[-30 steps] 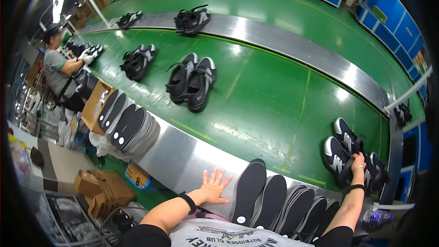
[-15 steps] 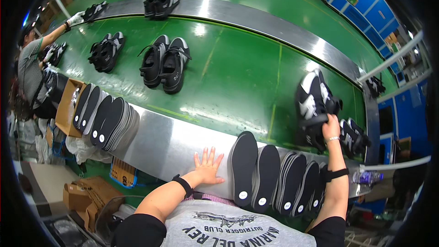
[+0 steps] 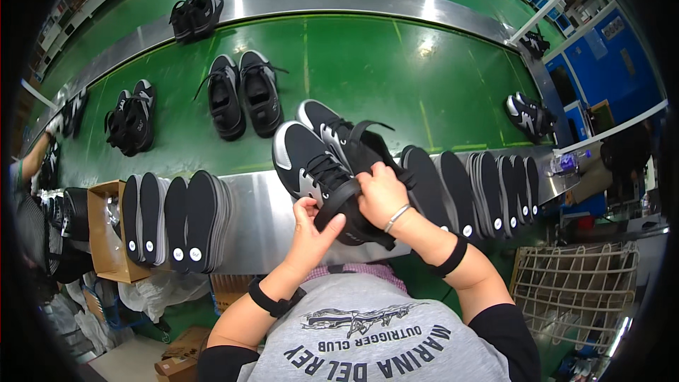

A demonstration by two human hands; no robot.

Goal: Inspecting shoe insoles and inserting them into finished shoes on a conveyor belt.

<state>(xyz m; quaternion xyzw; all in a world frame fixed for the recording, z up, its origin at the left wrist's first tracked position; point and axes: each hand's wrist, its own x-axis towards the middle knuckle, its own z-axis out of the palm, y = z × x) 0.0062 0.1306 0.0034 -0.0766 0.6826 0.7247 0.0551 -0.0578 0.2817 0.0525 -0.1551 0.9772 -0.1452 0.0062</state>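
head view: at frame centre the left hand [image 3: 311,230] and right hand [image 3: 382,194] both grip a black-and-grey shoe [image 3: 311,166] by its strap, fingers curled round it, above the steel ledge [image 3: 258,219]. a firm two-handed hold near the opening should keep it steady; insoles [image 3: 460,184] stand just right.

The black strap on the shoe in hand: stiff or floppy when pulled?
Probably floppy: the strap bends in a loop between the left hand and right hand. The black-and-grey shoe looks light, since fingers alone steady it. Its loose laces may snag.
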